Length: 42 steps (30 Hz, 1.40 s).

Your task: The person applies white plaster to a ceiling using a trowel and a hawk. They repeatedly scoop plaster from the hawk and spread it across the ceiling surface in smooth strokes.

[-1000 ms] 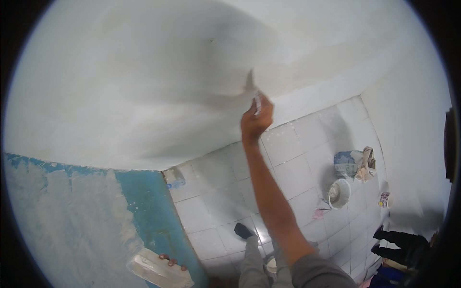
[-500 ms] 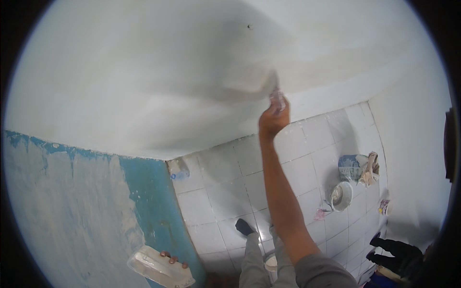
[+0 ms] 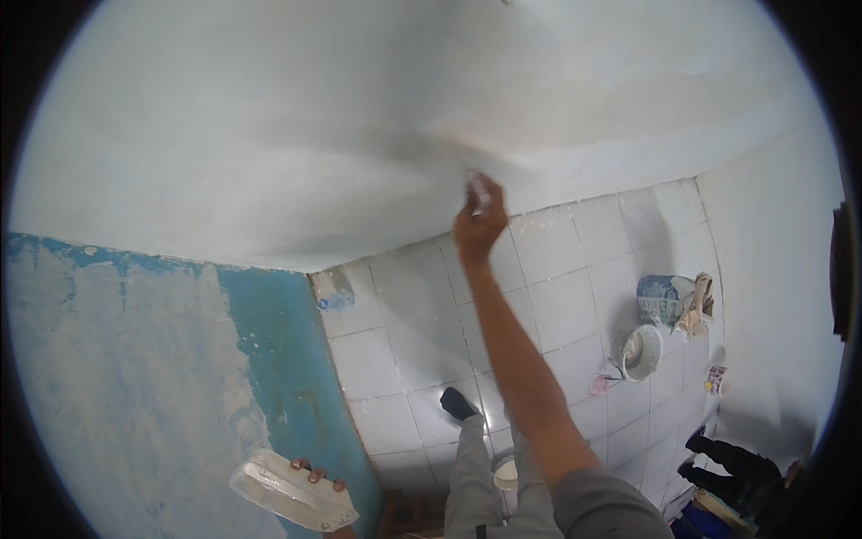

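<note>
My right hand is raised in front of me at the white wall. Its fingers are closed round the pale handle of a putty knife; the blade is hard to make out against the wall. Low on the left, my left hand grips the edge of a flat, off-white putty-smeared plate with a long raised ridge along it. Only the fingertips show over its rim. Beside that plate is a blue wall, partly coated in grey-white putty.
White floor tiles lie below. Over to the right are a putty bucket, a blue-and-white sack and a patterned cup. A clear bottle lies in the corner. Another person's dark-clothed legs show at lower right.
My right hand with the putty knife has moved left and slightly down along the wall. The view has shifted a little. My left hand keeps its hold on the plate.
</note>
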### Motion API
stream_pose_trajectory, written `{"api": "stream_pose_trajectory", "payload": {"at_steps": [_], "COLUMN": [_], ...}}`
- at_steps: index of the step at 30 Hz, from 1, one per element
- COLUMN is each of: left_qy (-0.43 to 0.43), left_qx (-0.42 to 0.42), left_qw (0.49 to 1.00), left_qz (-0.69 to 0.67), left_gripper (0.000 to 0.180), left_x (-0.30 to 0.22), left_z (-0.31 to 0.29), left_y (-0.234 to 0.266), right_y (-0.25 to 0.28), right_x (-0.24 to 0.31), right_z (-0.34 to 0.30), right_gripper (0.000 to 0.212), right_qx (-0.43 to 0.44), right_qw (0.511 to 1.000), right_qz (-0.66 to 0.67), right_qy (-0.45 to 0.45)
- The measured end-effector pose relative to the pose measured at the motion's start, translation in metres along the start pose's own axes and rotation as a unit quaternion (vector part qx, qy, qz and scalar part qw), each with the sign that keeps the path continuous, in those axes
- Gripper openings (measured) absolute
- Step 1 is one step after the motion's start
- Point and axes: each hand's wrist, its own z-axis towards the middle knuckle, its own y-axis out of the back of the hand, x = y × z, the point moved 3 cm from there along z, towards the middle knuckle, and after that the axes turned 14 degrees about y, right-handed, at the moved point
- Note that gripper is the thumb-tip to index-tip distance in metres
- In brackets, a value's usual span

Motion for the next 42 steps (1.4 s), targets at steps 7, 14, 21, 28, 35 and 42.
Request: {"api": "stream_pose_trajectory", "payload": {"at_steps": [7, 14, 21, 28, 35, 42], "left_qy": [0.004, 0.014, 0.006, 0.015, 0.026, 0.019], "left_qx": [-0.001, -0.013, -0.02, -0.039, -0.019, -0.02], "left_qw": [1.0, 1.0, 0.999, 0.999, 0.999, 0.999], "left_qz": [0.007, 0.011, 0.027, 0.006, 0.023, 0.033], "left_gripper": [0.06, 0.059, 0.058, 0.06, 0.06, 0.059], "left_x": [-0.001, -0.003, -0.005, -0.004, 0.0, 0.006], "left_z": [-0.007, 0.0, -0.001, -0.008, 0.002, 0.0], "left_y": [0.018, 0.013, 0.001, 0.013, 0.008, 0.009], "right_y": [0.044, -0.015, 0.018, -0.03, 0.024, 0.073], "right_x": [-0.102, -0.024, -0.046, -0.045, -0.041, -0.121], "right_z": [0.057, -0.013, 0.002, 0.027, -0.023, 0.078], "right_gripper": [0.027, 0.02, 0.025, 0.044, 0.021, 0.025], "right_qx": [-0.148, 0.011, -0.103, -0.103, 0.005, -0.131], "right_qw": [0.988, 0.997, 0.976, 0.984, 0.998, 0.986], "right_qz": [-0.021, -0.032, 0.011, -0.144, -0.036, -0.05], "right_qy": [-0.046, 0.067, -0.193, 0.012, 0.053, -0.089]}}
